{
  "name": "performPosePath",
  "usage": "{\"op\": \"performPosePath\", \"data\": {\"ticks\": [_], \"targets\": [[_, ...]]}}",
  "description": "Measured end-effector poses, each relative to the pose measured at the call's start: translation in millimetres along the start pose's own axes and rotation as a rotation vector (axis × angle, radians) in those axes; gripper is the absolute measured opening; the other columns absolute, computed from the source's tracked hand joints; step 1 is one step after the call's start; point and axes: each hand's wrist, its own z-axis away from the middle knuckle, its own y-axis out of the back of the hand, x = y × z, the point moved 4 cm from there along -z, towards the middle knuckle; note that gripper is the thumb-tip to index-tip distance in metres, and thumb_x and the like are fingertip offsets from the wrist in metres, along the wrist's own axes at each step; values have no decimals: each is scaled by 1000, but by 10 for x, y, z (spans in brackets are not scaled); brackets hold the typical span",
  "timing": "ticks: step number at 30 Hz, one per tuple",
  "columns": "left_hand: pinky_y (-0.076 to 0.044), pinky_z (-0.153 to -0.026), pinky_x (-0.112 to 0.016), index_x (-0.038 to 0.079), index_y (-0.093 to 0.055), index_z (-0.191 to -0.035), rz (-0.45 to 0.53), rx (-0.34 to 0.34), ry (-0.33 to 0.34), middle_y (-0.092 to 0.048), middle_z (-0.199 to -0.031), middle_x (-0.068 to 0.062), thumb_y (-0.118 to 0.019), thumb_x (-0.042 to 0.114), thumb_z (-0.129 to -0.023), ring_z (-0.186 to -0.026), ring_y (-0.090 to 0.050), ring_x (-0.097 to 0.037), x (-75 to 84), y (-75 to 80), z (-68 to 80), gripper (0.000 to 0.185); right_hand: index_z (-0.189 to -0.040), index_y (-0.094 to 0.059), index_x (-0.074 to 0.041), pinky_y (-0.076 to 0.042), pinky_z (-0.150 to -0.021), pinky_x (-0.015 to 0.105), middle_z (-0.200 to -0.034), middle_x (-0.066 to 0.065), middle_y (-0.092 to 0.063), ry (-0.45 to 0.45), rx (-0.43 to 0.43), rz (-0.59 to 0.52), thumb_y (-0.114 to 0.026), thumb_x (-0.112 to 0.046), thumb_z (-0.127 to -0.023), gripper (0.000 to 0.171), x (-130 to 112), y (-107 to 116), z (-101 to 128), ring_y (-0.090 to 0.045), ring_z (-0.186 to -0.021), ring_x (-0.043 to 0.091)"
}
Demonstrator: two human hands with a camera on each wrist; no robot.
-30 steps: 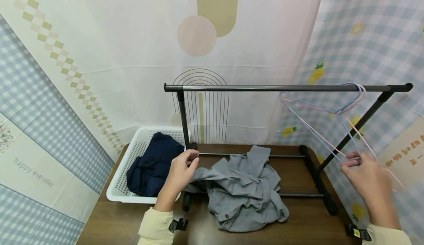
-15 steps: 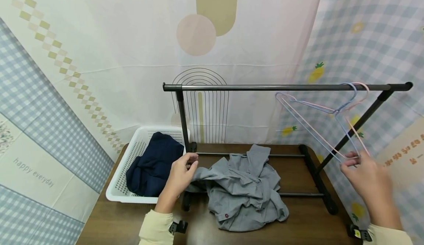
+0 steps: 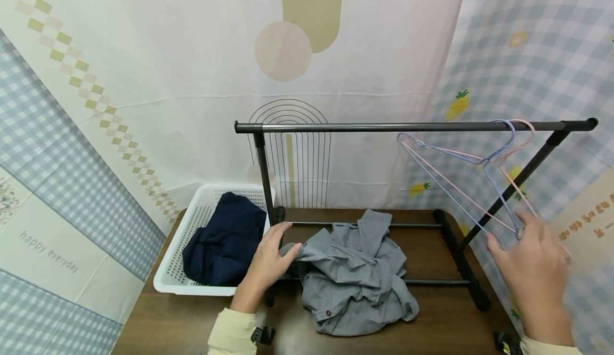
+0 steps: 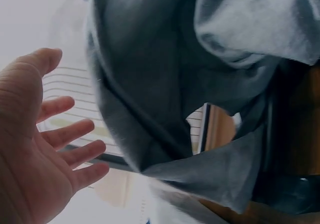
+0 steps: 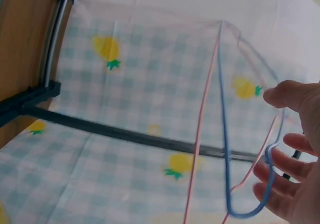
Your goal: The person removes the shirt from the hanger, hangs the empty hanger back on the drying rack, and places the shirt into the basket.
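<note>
A crumpled grey shirt (image 3: 355,275) lies on the brown table under a black clothes rail (image 3: 384,127). My left hand (image 3: 271,259) hovers at the shirt's left edge with fingers spread and holds nothing. In the left wrist view the grey shirt (image 4: 210,83) hangs close beside the open left hand (image 4: 45,149). A blue wire hanger (image 3: 501,199) and a pink one (image 3: 525,126) hang from the rail's right end. My right hand (image 3: 532,264) is at their lower corner. In the right wrist view the right hand (image 5: 295,159) has loosely spread fingers touching the blue hanger (image 5: 223,108) beside the pink hanger (image 5: 202,129).
A white slotted basket (image 3: 192,216) holding a navy garment (image 3: 223,240) stands at the table's left. The rack's black base bars (image 3: 460,264) run across the table (image 3: 192,317). Patterned curtains hang close behind and to the right.
My left hand let go of the shirt's edge and opened its fingers. My right hand loosened its pinch on the hangers' lower corner and slid slightly down; the hangers swung a little left.
</note>
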Motion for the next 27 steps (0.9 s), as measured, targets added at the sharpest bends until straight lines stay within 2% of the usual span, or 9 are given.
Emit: {"op": "performPosePath", "data": {"ticks": [4, 6, 8, 12, 14, 18, 21, 24, 27], "targets": [[-45, -110, -57, 15, -52, -151, -44, 5, -31, -50, -154, -14, -72, 40, -97, -142, -48, -36, -9, -80, 47, 63, -122, -62, 12, -39, -79, 71, -120, 39, -58, 96, 112, -66, -70, -34, -79, 64, -226, 54, 39, -52, -103, 62], [-46, -110, -58, 13, -53, -150, -65, 12, -50, -50, -154, -17, -73, 41, -96, -141, -49, -39, -17, -125, 70, 64, -120, -63, 13, -39, -81, 70, -121, 38, -58, 160, 154, -115, -62, -42, -85, 65, -336, 41, 64, -51, -102, 62], [-45, -110, -60, 12, -53, -150, -86, 7, -60, -49, -154, -20, -73, 43, -95, -141, -48, -41, -31, -181, 93, 66, -117, -64, 14, -39, -84, 69, -120, 38, -59, 209, 187, -196, -60, -47, -90, 67, -441, -8, 94, -52, -102, 61], [-41, -112, -64, 17, -50, -153, -90, -40, -29, -42, -160, -19, -69, 51, -96, -146, -42, -43, -76, -320, 137, 69, -116, -66, 13, -42, -87, 66, -121, 37, -60, 270, 161, -291, -57, -55, -97, 71, -605, -169, 180, -54, -105, 59], [-38, -113, -66, 21, -48, -155, -87, -71, -2, -39, -163, -17, -68, 54, -96, -148, -38, -44, -101, -391, 164, 70, -117, -67, 11, -43, -88, 62, -123, 35, -60, 272, 111, -329, -56, -58, -99, 72, -659, -282, 238, -55, -109, 57], [-34, -114, -71, 25, -47, -156, -93, -121, 13, -35, -165, -19, -64, 58, -97, -150, -34, -48, -126, -538, 200, 69, -125, -65, 7, -43, -93, 59, -134, 30, -57, 231, -68, -383, -55, -58, -99, 70, -697, -556, 385, -52, -121, 52], [-30, -113, -75, 29, -45, -157, -90, -169, 9, -31, -166, -21, -61, 60, -98, -151, -28, -53, -123, -665, 209, 68, -131, -62, 3, -42, -95, 62, -142, 26, -53, 183, -204, -416, -70, -40, -96, 56, -685, -779, 501, -48, -129, 49], [-28, -111, -79, 33, -43, -158, -60, -210, 7, -26, -168, -21, -58, 61, -99, -152, -22, -57, -109, -778, 219, 67, -137, -60, -1, -42, -96, 65, -148, 24, -49, 139, -315, -444, -81, -15, -87, 56, -668, -1010, 614, -45, -133, 49], [-25, -110, -82, 35, -40, -159, -40, -250, 13, -21, -170, -21, -55, 63, -99, -152, -17, -59, -101, -888, 216, 68, -142, -57, -5, -43, -96, 67, -153, 22, -45, 100, -410, -448, -81, -12, -87, 61, -652, -1221, 725, -43, -135, 48]]}}
